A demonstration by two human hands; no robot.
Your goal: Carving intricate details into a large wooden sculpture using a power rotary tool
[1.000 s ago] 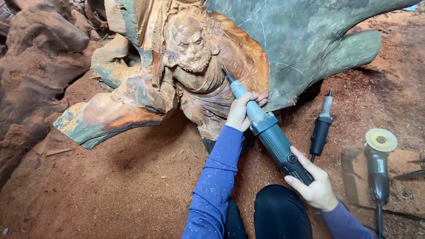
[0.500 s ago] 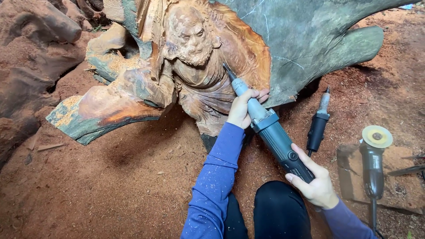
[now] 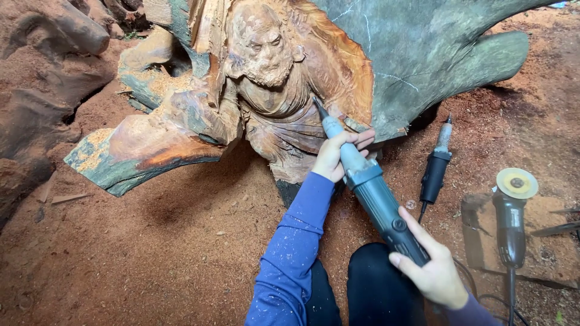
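A grey-green die grinder (image 3: 368,187), a long ribbed cylinder of plastic and metal, lies across both hands and slants from 5 o'clock up to 11 o'clock. The left hand (image 3: 338,156) is wrapped around its pale narrow neck, fingers curled over the top, knuckles resting against the carving. The right hand (image 3: 436,271) grasps the dark rear end of the body from below, thumb laid along the casing. The thin bit at the tip touches the wooden figure (image 3: 275,96), at the folds of the robe just right of the chest.

The figure is a bearded man cut into a large root stump (image 3: 423,54): fresh wood is orange-tan and finely ridged, the outer skin of the stump is smooth, dull grey-green with pale cracks. A lobe of root (image 3: 139,151) juts toward 8 o'clock, glossy orange on top, green at the edge.

At 3 o'clock of the left hand a second, smaller rotary tool (image 3: 436,169) lies on the ground, black grip and silver nose pointing to 12. Further toward 4 o'clock lies an angle grinder (image 3: 512,211) with a round yellow sanding disc, on a flat brown board (image 3: 550,247). The ground is reddish sawdust (image 3: 151,253), coarse and loose. The blue sleeve (image 3: 296,253) is speckled with pale dust. No labels are legible on the tools.
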